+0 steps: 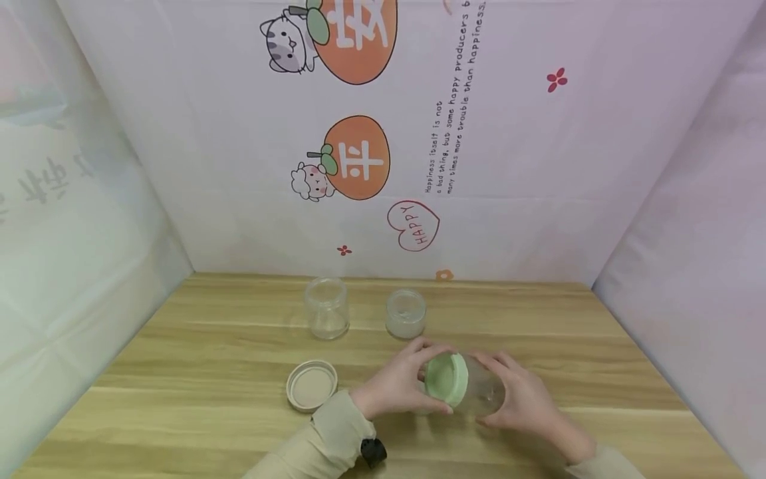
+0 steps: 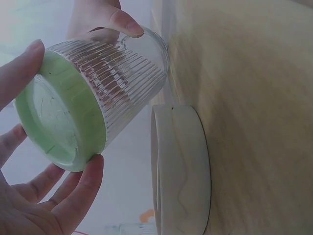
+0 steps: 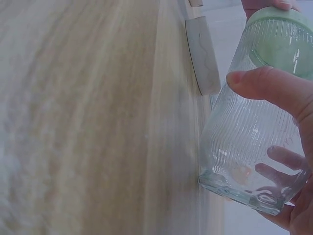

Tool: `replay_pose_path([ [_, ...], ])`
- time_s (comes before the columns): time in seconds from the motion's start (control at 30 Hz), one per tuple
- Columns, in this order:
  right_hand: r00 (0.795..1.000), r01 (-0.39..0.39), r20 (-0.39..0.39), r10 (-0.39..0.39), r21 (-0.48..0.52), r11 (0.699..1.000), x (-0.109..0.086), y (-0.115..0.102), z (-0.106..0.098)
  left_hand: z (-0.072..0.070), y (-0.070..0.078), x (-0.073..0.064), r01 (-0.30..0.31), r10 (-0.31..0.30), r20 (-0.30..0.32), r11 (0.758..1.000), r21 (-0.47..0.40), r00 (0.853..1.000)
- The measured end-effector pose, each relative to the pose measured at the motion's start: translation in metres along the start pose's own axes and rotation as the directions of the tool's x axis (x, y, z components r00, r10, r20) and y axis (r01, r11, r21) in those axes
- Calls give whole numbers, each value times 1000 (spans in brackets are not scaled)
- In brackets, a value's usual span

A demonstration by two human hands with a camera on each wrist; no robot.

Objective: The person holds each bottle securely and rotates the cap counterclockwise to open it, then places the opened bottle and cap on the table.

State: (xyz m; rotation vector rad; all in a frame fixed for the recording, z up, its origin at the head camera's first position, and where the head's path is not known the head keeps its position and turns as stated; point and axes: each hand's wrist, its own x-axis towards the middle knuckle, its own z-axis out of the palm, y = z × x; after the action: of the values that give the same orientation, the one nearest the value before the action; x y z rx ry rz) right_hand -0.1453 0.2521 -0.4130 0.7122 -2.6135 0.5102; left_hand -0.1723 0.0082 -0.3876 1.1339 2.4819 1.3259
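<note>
A ribbed clear glass jar (image 3: 234, 132) is tilted on its side, its base low near the table. My right hand (image 1: 526, 399) grips the jar's body, thumb across the ribs. At the jar's mouth sits a pale green lid (image 2: 85, 112). My left hand (image 1: 403, 379) holds this lid by its rim, thumb on one side and fingers on the other. Whether the lid is fully seated cannot be told. A pale lid with a wavy line on its side (image 2: 183, 171) lies near the jar in the left wrist view.
A beige lid (image 1: 312, 386) lies left of my left forearm. Towards the back of the wooden table (image 1: 227, 332) stand a taller clear glass jar (image 1: 327, 309) and a shorter glass jar (image 1: 405, 314). Printed cloth walls (image 1: 509, 199) enclose the table's back and sides.
</note>
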Motion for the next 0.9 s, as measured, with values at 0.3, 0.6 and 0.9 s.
replay_pose_path([
  [0.3,1000,6,4,-6,3,1000,2,1,-1,0,-3,0,-17,17,-12,1000,0,1000],
  [0.6,1000,-3,0,3,3,1000,2,1,-1,0,-3,1,-33,33,-11,999,3,999],
  [0.9,1000,-16,8,16,-1,1000,-1,0,-1,3,-4,2,-34,34,-4,999,1,999],
])
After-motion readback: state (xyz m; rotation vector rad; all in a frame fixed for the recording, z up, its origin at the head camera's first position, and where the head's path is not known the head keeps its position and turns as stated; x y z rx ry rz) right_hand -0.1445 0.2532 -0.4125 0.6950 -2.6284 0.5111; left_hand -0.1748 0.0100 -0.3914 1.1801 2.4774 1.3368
